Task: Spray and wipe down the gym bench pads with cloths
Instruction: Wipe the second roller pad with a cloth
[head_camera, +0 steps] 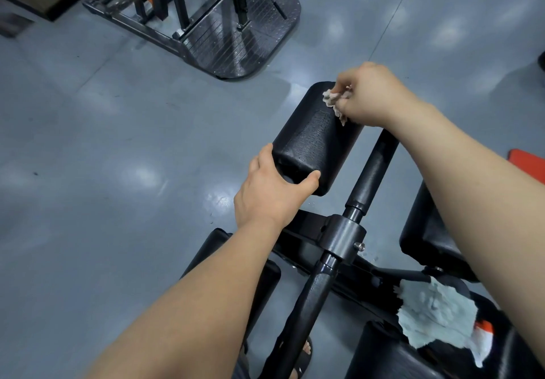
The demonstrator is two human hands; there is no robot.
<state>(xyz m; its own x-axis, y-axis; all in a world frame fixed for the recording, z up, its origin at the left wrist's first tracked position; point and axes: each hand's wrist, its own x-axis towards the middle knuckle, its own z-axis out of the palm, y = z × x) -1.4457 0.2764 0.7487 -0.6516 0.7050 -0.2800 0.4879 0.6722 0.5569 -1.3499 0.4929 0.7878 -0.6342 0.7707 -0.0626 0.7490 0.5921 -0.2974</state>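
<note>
Right hand (372, 95) clutching crumpled cloth (334, 100) on textured black roller pad (312, 139), left hand (269, 192) gripping its end.

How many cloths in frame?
2. One pinkish cloth gripped by the right hand against the black pad; one pale blue cloth draped on the bench, lower right. A white-orange item beside it is unclear.

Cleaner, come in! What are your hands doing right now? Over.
Left hand grips the pad at its near end. Right hand holds pinkish cloth against its far end. Pale cloth lies spare on the bench. Nothing blocking.
</note>
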